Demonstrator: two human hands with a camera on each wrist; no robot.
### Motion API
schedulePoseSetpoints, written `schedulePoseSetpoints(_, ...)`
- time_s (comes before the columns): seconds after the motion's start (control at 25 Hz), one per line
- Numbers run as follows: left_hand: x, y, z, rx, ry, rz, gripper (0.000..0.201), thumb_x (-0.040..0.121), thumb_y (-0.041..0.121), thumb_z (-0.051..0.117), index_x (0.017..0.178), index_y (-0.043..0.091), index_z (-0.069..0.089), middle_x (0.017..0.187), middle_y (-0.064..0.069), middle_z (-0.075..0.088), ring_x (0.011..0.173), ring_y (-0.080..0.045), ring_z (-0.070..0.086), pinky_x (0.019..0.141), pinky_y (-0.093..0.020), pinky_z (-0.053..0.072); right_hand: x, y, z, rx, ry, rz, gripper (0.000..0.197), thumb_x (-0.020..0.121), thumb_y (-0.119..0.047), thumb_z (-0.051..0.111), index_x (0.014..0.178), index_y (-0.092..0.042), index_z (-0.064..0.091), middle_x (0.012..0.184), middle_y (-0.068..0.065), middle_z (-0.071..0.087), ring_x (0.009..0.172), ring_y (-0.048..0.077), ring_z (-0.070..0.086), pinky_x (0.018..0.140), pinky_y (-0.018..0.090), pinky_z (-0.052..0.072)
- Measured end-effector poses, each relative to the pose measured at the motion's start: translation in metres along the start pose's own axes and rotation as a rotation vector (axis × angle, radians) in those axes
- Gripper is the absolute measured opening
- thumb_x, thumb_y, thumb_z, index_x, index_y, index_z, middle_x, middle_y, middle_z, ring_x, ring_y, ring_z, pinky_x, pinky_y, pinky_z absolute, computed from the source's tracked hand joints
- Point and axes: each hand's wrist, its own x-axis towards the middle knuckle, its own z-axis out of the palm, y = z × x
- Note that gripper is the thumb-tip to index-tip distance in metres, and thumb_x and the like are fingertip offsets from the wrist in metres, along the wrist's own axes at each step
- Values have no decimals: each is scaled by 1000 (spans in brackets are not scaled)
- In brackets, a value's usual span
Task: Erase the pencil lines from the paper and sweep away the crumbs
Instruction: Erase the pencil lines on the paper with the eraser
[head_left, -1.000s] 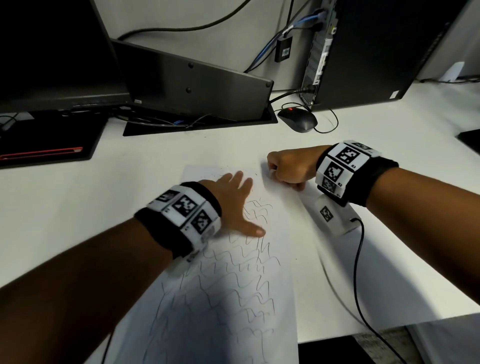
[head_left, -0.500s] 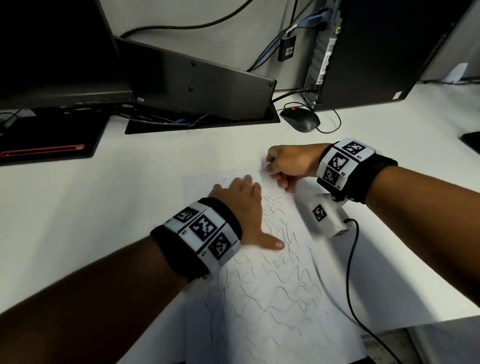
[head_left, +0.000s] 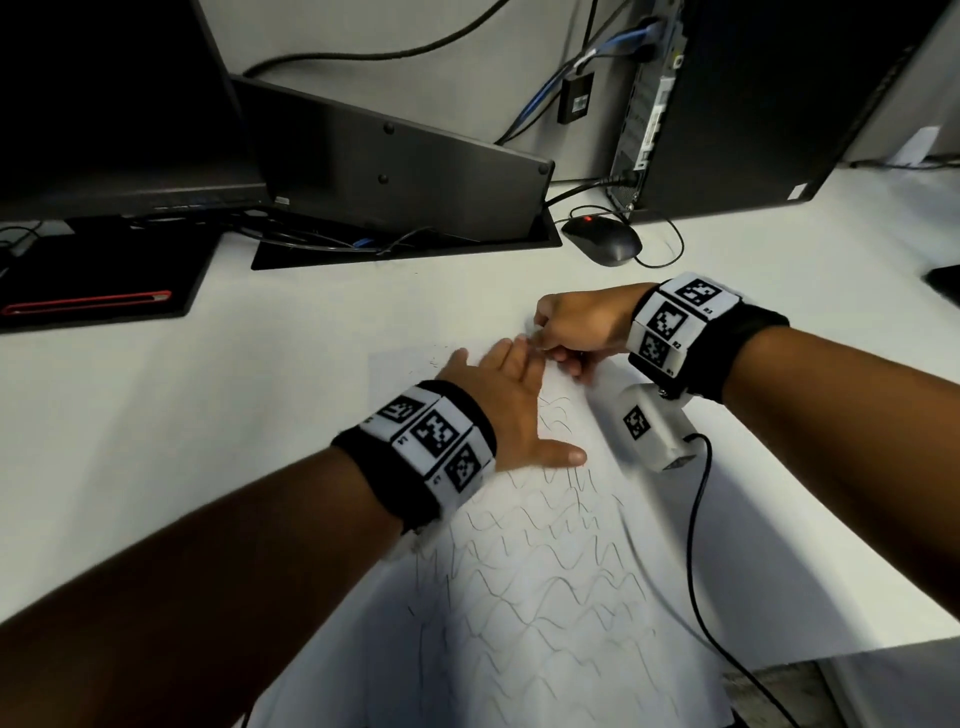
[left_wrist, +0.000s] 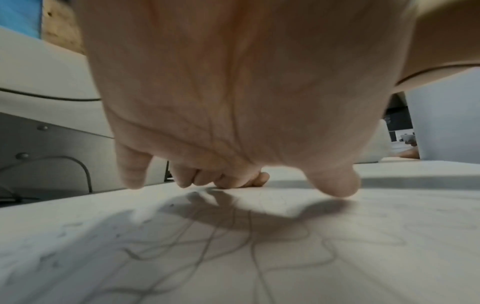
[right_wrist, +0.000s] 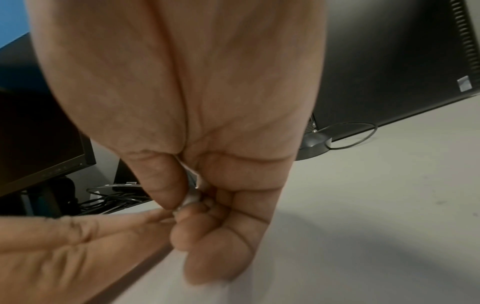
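White rubber showed between the thumb and curled fingers of the right hand (right_wrist: 197, 205), which pinched a small eraser (right_wrist: 191, 200) at the paper's (head_left: 545, 597) far edge. Beside it the left hand (head_left: 498, 410) lay flat with fingers spread, pinning the sheet to the desk (head_left: 208, 415). Only the far strip looked cleared (a few dark crumbs (head_left: 431, 361) sat there, unswept). Wavy pencil lines (head_left: 545, 582) covered nearly all the rest, so I judged the job barely begun, with the sweeping not yet started
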Motion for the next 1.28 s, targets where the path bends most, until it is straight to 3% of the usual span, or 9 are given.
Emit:
schedulePoseSetpoints(0.08, 6, 0, 3, -6, -29, -7, 116, 80, 88, 28, 156, 13, -18, 164, -6, -20, 152, -20, -11, 121, -55, 6, -1, 0, 0, -1, 3, 4, 13, 100, -7, 37, 89, -3, 43, 65, 14, 41, 53, 23, 43, 50, 34, 46)
schedulePoseSetpoints(0.24, 10, -12, -3, 38, -33, -327, 126, 73, 94, 29, 157, 5, -1, 165, -15, 1, 152, -32, 7, 118, -57, 12, -1, 1, 0, 13, 29, 20, 11, 98, -5, 35, 91, -4, 43, 67, 11, 42, 52, 24, 44, 50, 35, 48)
schedulePoseSetpoints(0.36, 10, -10, -2, 8, 58, -54, 113, 82, 87, 29, 158, 12, -6, 166, -6, -9, 153, -22, -2, 121, -54, 10, 0, -1, -2, 2, 0, 23, 11, 99, -8, 36, 93, -3, 44, 66, 13, 42, 53, 24, 45, 52, 37, 49)
schedulePoseSetpoints(0.44, 10, -6, 1, -21, 27, -2, 109, 84, 84, 28, 157, 14, -12, 166, -3, -15, 153, -19, -7, 121, -54, 9, -1, -1, -1, 15, -6, 22, 12, 100, -9, 36, 94, -3, 45, 66, 14, 42, 54, 25, 45, 54, 38, 49)
schedulePoseSetpoints(0.64, -6, -21, -4, 106, -98, -352, 119, 77, 92, 25, 156, 5, 10, 163, -17, 12, 149, -35, 17, 117, -54, 23, -1, 0, 0, 28, 15, 33, 11, 100, -8, 35, 94, -3, 44, 71, 16, 43, 57, 26, 45, 51, 37, 48)
schedulePoseSetpoints(0.76, 2, -18, -1, 36, 30, -175, 118, 79, 89, 28, 157, 8, -3, 166, -10, -4, 153, -27, 5, 120, -54, 16, -3, -1, -1, 44, 14, 28, 18, 101, -10, 35, 86, -4, 43, 65, 13, 41, 52, 24, 44, 51, 36, 47)
schedulePoseSetpoints(0.88, 13, -3, 4, -31, 38, 35, 111, 83, 86, 27, 156, 15, -16, 165, -1, -17, 153, -18, -8, 121, -55, 8, -3, -3, -1, 34, 2, 39, 22, 101, -11, 35, 84, -3, 46, 64, 15, 43, 52, 25, 46, 52, 36, 49)
schedulePoseSetpoints(1.16, -19, -43, 26, -8, -43, -277, 122, 73, 94, 12, 153, 7, -20, 162, -12, -23, 152, -25, -11, 121, -56, 7, -8, -6, 1, 103, 29, 55, 22, 101, -5, 29, 82, -9, 39, 64, 10, 38, 52, 22, 39, 51, 36, 43)
schedulePoseSetpoints(1.28, -27, -46, 32, -15, 38, -181, 114, 75, 91, 10, 154, 15, -21, 161, -6, -27, 152, -23, -14, 121, -56, 4, -9, -8, 2, 86, 33, 62, 24, 100, -3, 26, 81, -10, 39, 64, 10, 37, 53, 22, 38, 52, 37, 43)
